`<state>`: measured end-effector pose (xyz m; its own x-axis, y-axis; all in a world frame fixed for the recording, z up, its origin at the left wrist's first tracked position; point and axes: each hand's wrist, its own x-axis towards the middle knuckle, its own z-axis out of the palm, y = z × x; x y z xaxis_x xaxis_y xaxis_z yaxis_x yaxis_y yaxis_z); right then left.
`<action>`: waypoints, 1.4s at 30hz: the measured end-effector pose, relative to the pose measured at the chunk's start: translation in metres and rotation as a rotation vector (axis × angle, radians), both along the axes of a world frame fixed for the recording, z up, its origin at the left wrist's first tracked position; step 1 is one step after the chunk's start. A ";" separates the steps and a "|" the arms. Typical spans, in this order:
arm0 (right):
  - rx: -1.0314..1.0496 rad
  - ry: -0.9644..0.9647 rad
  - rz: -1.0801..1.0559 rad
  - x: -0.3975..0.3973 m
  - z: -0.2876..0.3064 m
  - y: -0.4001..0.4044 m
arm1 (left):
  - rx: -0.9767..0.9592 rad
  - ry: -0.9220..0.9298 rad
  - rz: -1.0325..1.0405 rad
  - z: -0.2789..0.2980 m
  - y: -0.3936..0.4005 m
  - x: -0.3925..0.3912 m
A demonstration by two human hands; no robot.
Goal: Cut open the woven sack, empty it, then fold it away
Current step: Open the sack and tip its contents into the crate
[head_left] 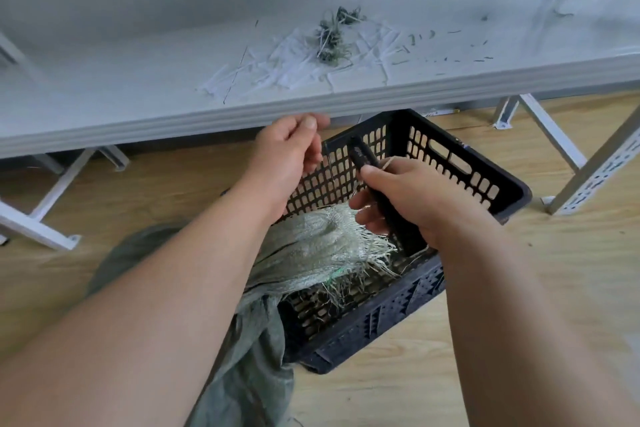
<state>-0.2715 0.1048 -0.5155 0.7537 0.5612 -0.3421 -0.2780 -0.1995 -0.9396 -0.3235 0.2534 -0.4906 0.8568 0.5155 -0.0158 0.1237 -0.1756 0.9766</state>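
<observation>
A white table [138,104] is seen across the upper half of the frame, and loose white strips and dark threads [329,45] are scattered on its upper middle part. Below its edge, in the centre and to the right, a black plastic crate [398,315] is placed on the wooden floor [519,288].

The woven sack [311,250] is found in the lower centre: its frayed, pale mouth is laid over the near left rim of the crate, and its greyer body hangs down outside, toward the bottom of the frame. The cloth is judged to be light, thin and soft, with no stiffness, so it is expected to collapse and slide easily. The loose fringe is weak and would be pulled out; the sack is better taken at the firm woven cloth behind the fringe, or at its bottom corners for emptying.

The left hand [287,149] is raised at the centre, and a thin thread seems to be pinched between thumb and finger. The right hand [408,198] is wrapped around a black knife handle [362,154]; the blade cannot be seen clearly.
</observation>
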 end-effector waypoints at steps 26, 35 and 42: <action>-0.208 -0.161 0.347 -0.001 0.010 -0.010 | 0.448 0.115 0.132 0.025 0.001 0.010; -0.228 -0.279 0.221 0.000 0.004 -0.006 | 0.584 0.649 0.029 -0.026 0.021 -0.016; -0.261 -0.448 0.221 -0.018 0.003 0.018 | 0.689 0.345 0.270 -0.009 0.051 -0.049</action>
